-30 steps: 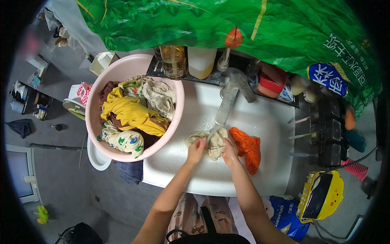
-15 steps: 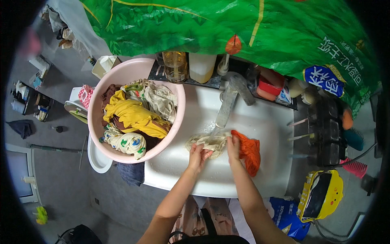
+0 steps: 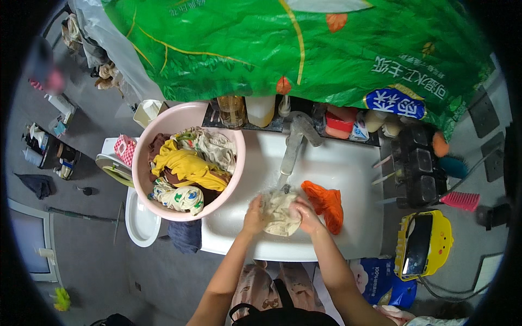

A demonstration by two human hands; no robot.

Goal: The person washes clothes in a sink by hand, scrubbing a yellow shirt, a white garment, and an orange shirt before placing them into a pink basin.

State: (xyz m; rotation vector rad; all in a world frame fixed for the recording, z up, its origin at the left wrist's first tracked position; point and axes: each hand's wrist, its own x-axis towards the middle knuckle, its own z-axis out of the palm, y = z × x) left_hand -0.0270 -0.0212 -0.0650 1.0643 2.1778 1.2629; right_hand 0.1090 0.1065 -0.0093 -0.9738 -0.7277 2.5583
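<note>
Under the grey tap, a wet cream cloth is bunched in the white sink, with water running onto it. My left hand holds the cloth by its left side; part of its fingers is hidden by the fabric. On the other side, my right hand is closed on the cloth, its fingers curled over the edge. An orange cloth lies in the sink just right of my right hand, apart from it.
A pink basin of clothes, with a yellow garment on top, rests over the sink's left side. Bottles and a red container line the back ledge. At the right are a black toothbrush holder and a yellow case.
The cream cloth has been gathered and turned, spreading wider between my hands. My right hand has moved down from beside the tap onto the cloth's right side. The view has shifted.
</note>
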